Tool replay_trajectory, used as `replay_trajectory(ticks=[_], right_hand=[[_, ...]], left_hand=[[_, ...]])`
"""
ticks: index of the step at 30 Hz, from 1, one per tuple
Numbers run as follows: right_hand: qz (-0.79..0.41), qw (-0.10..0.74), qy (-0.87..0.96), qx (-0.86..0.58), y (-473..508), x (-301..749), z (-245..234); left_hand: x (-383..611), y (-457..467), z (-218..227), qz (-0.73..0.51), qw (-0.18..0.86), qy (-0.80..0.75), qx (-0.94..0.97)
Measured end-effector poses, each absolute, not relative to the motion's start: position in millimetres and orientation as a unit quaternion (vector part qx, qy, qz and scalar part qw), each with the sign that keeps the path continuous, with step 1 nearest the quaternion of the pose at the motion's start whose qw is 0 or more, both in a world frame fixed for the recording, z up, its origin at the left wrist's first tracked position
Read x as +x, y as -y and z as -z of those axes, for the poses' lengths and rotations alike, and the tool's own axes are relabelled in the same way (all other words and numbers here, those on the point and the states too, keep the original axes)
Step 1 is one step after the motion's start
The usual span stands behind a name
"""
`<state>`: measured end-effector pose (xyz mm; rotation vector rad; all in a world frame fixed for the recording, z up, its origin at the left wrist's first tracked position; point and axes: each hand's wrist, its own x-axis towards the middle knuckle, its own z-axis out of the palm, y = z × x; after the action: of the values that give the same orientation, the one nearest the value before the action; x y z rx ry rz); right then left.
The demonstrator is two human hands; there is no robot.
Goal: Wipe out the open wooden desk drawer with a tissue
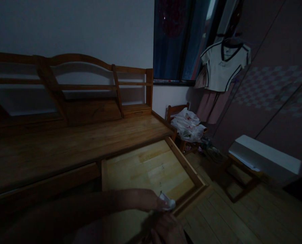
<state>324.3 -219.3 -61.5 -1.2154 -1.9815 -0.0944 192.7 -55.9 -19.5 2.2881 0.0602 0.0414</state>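
So there's a small white item point(169, 203) right over the near end of the pulled-out drawer point(151, 166), under the table point(90, 140), close to the drawer's front corner. Pretty dark and blurry, so can't swear whether it's a folded wipe or some little packet. My guess: barely weighs anything, soft and crumply, not fragile, maybe a bit slippery if it's plastic. I'd bunch it up and pinch it around the middle, since a loose edge would probably just flop.

As for the fingers: the left hand point(153, 200) has its fingers closed on the white item, with most of it poking out past the tips. The right hand point(168, 229) is just below, fingers curled, but it's so shadowy I can't tell if it's gripping anything.
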Motion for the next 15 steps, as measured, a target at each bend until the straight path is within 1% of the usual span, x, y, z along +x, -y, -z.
replay_trajectory(ticks=[2, 3, 5, 7, 9, 10, 13, 15], right_hand=[[0.044, 0.415, 0.777, -0.47, 218.3, 323.4, 57.7], [0.046, 0.42, 0.776, -0.468, 218.1, 323.1, 56.5], [0.05, 0.426, 0.772, -0.468, 218.2, 322.6, 55.8], [0.056, 0.417, 0.773, -0.475, 218.3, 322.5, 58.4], [0.076, 0.408, 0.779, -0.47, 217.8, 322.7, 63.5], [0.088, 0.405, 0.781, -0.467, 217.2, 322.8, 66.3], [0.113, 0.398, 0.788, -0.456, 215.5, 323.0, 71.9], [0.121, 0.395, 0.789, -0.456, 214.6, 323.1, 71.8]], left_hand=[[163.3, 48.2, 10.0, 0.052, 0.373, -0.034, 0.926], [152.2, 40.3, 5.1, 0.054, 0.36, -0.055, 0.93], [137.2, 16.6, -4.2, 0.009, 0.308, -0.125, 0.943], [130.4, -14.2, -11.3, -0.033, 0.224, -0.212, 0.951], [130.6, -45.7, -14.6, -0.038, 0.153, -0.271, 0.95], [133.4, -59.7, -14.4, -0.013, 0.127, -0.293, 0.948], [154.0, -88.4, -8.0, 0.002, 0.085, -0.321, 0.943], [178.0, -92.6, -1.3, 0.0, 0.08, -0.313, 0.946]])
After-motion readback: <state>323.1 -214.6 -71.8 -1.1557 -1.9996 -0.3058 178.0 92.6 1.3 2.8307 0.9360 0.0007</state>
